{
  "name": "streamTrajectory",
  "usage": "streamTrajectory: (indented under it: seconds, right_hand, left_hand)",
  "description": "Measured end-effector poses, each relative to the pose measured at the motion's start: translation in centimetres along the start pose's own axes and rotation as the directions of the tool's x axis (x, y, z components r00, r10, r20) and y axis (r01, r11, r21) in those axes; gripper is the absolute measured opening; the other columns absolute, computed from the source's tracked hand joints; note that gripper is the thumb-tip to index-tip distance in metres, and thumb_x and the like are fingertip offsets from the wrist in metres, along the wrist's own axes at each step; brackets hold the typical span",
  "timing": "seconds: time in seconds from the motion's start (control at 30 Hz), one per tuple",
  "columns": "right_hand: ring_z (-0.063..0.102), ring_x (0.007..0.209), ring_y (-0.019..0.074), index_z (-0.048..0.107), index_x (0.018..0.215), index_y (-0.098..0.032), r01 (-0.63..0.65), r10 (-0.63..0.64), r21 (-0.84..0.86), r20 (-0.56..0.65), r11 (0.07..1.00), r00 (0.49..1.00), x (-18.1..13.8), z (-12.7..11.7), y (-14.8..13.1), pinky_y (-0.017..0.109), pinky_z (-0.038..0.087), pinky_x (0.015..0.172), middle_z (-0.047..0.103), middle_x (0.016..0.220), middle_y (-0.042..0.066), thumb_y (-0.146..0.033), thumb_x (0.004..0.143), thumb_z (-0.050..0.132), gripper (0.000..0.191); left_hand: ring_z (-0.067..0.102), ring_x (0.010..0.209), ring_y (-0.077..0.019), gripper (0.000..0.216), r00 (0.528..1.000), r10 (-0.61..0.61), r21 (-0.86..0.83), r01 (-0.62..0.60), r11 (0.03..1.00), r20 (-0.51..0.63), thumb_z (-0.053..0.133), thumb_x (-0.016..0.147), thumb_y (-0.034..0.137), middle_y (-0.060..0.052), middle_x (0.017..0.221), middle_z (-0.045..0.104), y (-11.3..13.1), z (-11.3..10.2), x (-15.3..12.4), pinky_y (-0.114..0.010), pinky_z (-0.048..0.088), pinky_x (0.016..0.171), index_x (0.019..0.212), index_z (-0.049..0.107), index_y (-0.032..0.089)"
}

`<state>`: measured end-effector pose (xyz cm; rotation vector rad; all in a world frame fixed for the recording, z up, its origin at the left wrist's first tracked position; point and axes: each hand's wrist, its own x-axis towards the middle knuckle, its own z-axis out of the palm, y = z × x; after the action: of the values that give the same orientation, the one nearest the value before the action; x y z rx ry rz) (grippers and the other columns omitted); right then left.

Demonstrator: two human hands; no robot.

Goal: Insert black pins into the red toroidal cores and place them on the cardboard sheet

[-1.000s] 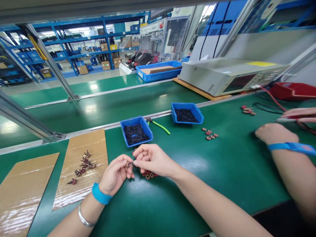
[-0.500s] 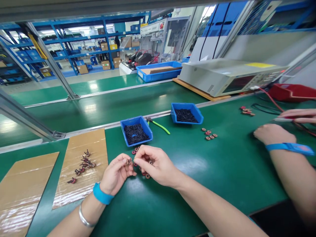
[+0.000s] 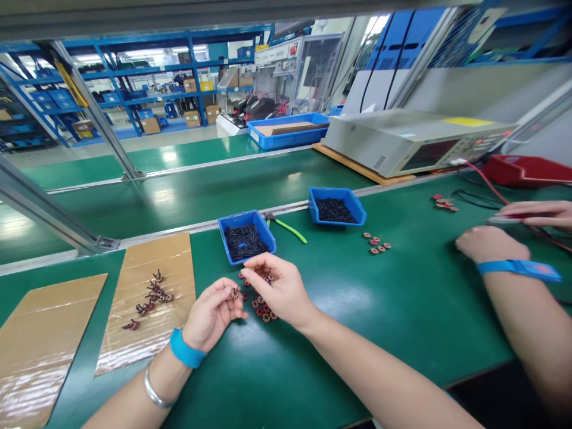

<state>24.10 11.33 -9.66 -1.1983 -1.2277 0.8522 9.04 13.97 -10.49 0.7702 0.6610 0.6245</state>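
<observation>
Copper-coloured and round, a small ring is pinched in the left hand, between thumb and forefinger, above a green table. From beside it, the right hand has risen towards a blue tray, fingertips close together, any grip unclear, apparently leaving the left hand sole hold. The ring's face seems turned towards the viewer; no long axis is evident.
</observation>
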Motion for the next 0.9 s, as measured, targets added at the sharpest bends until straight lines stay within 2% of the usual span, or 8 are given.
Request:
streamTrajectory:
  seconds: [0.27, 0.4, 0.53, 0.67, 0.77, 0.9]
  right_hand:
    - [0.053, 0.066, 0.0008, 0.060, 0.080, -0.011, 0.178, -0.179, -0.180, 0.015, 0.967, 0.984, 0.1, -0.4, -0.6, 0.010, 0.043, 0.064, 0.058, 0.075, 0.001, -0.026, 0.076, 0.054, 0.016]
    - [0.052, 0.065, 0.0004, 0.059, 0.076, -0.011, 0.229, -0.223, -0.235, 0.050, 0.945, 0.973, -0.1, -0.3, -0.9, 0.010, 0.042, 0.063, 0.058, 0.071, 0.000, -0.024, 0.076, 0.053, 0.015]
    - [0.054, 0.068, 0.0008, 0.059, 0.084, -0.011, 0.270, -0.253, -0.235, 0.101, 0.934, 0.962, 0.0, -0.7, -0.9, 0.010, 0.044, 0.066, 0.059, 0.077, 0.001, -0.026, 0.077, 0.053, 0.018]
    - [0.056, 0.078, 0.0018, 0.058, 0.096, -0.013, 0.267, -0.268, -0.256, 0.030, 0.929, 0.963, 0.3, -1.7, -0.5, 0.012, 0.045, 0.073, 0.060, 0.087, 0.001, -0.024, 0.082, 0.046, 0.021]
    - [0.055, 0.077, 0.0008, 0.059, 0.094, -0.014, 0.300, -0.319, -0.327, -0.006, 0.896, 0.948, 0.6, -2.5, 0.3, 0.011, 0.045, 0.073, 0.059, 0.086, 0.000, -0.023, 0.081, 0.048, 0.019]
    - [0.054, 0.076, 0.0013, 0.059, 0.089, -0.013, 0.316, -0.357, -0.423, -0.019, 0.849, 0.934, 1.9, -3.6, 1.2, 0.011, 0.045, 0.074, 0.059, 0.085, 0.000, -0.025, 0.079, 0.051, 0.018]
  left_hand:
    - [0.050, 0.058, -0.0095, 0.011, 1.000, 0.009, 0.001, -0.009, 1.000, 0.015, 0.046, 0.083, 0.020, -0.004, 0.065, 0.050, -0.1, -0.1, 0.0, -0.029, 0.046, 0.064, 0.081, 0.046, 0.009]
    - [0.050, 0.059, -0.0094, 0.011, 1.000, 0.012, -0.004, -0.012, 1.000, 0.020, 0.046, 0.083, 0.019, -0.004, 0.064, 0.049, -0.1, -0.1, 0.1, -0.028, 0.046, 0.063, 0.080, 0.046, 0.009]
    - [0.051, 0.060, -0.0093, 0.011, 1.000, 0.011, -0.032, -0.010, 0.999, 0.017, 0.047, 0.083, 0.020, -0.004, 0.065, 0.050, 0.1, -0.1, 0.0, -0.028, 0.047, 0.064, 0.081, 0.046, 0.009]
    - [0.053, 0.061, -0.0098, 0.012, 1.000, -0.004, -0.044, 0.003, 0.999, -0.008, 0.050, 0.081, 0.019, -0.005, 0.070, 0.055, 0.1, 0.0, 0.0, -0.028, 0.047, 0.065, 0.086, 0.044, 0.010]
    - [0.056, 0.064, -0.0112, 0.018, 0.999, 0.012, -0.038, -0.014, 0.999, -0.040, 0.056, 0.078, 0.020, -0.008, 0.077, 0.059, 0.2, 0.2, -0.1, -0.028, 0.047, 0.066, 0.088, 0.044, 0.010]
    - [0.058, 0.066, -0.0108, 0.029, 0.987, 0.094, -0.016, -0.097, 0.995, -0.134, 0.065, 0.071, 0.023, -0.008, 0.081, 0.060, 1.0, 0.4, -1.1, -0.024, 0.047, 0.066, 0.092, 0.049, 0.010]
